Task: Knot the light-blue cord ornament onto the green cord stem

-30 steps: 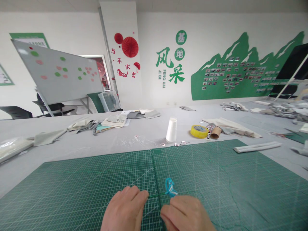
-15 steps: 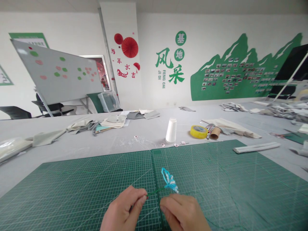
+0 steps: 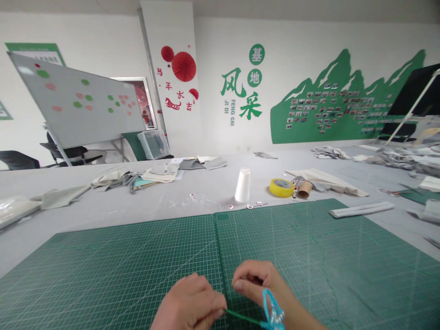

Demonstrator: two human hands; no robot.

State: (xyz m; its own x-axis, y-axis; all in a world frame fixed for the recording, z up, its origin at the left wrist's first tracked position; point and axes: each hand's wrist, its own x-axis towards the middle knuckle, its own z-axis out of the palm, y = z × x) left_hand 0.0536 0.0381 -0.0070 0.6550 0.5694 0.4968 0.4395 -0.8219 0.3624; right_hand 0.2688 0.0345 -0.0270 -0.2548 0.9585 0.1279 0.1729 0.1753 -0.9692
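Note:
My left hand (image 3: 190,302) is closed in a pinch on the thin green stem (image 3: 242,315) of a blue beaded ornament. That ornament (image 3: 273,311) has bright blue loops and pale, shiny beads, and it sits at the stem's right end, in front of my right wrist. Thumb and forefinger of my right hand (image 3: 259,282) are pressed together just above the stem, apart from my left hand. What they pinch, if anything, is too fine to make out. Beneath both hands lie green gridded cutting mats (image 3: 137,256), and a fine green thread (image 3: 325,256) trails over the right one.
Beyond the mats stand a white thread cone (image 3: 243,185) and a yellow tape roll (image 3: 281,188), beside a brown cardboard tube (image 3: 304,189). A rolled pale cloth strip (image 3: 361,209) rests on the right mat's far edge. Fabric scraps (image 3: 160,173) lie along the table's far side.
The blue ornament has swung down and right, toward me. My left hand has shifted right and lower with the stem; my right hand has risen slightly. The view has turned a little.

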